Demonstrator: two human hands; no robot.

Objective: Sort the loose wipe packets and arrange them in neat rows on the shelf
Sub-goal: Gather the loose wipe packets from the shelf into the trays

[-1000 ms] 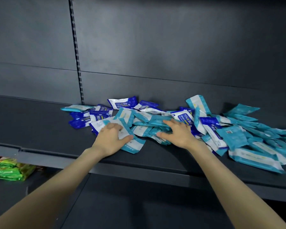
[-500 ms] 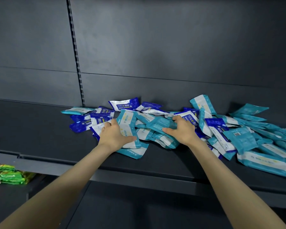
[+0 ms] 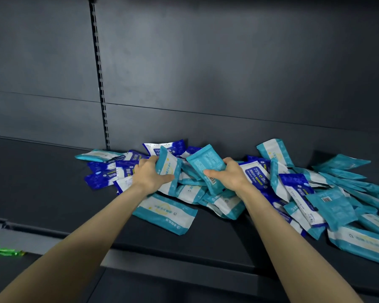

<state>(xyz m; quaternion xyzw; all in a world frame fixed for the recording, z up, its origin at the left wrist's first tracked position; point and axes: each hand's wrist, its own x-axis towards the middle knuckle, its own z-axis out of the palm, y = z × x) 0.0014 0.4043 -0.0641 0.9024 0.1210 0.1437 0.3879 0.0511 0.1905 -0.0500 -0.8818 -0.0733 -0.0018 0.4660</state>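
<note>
Lifted: left hand (image 3: 150, 174), right hand (image 3: 230, 175) hold teal packets (image 3: 207, 162).

Both bare hands in heap of wipe packets (image 3: 293, 189) on dark shelf (image 3: 42, 182). Left hand (image 3: 150, 174) grips teal-and-white packet (image 3: 170, 166), lifted off heap, thumb across its face. Right hand (image 3: 232, 177) grips teal packet (image 3: 206, 162), barcode side showing, tipped toward 11 o'clock. Held packets just beside each other; contact unclear. Dark blue packets (image 3: 101, 171) at 9 o'clock of left hand. Flat packet (image 3: 166, 213) at 6 o'clock of hands. Slotted upright (image 3: 99, 84) at 11 o'clock; green wrappers (image 3: 0, 250) at 8 o'clock, below shelf.
</note>
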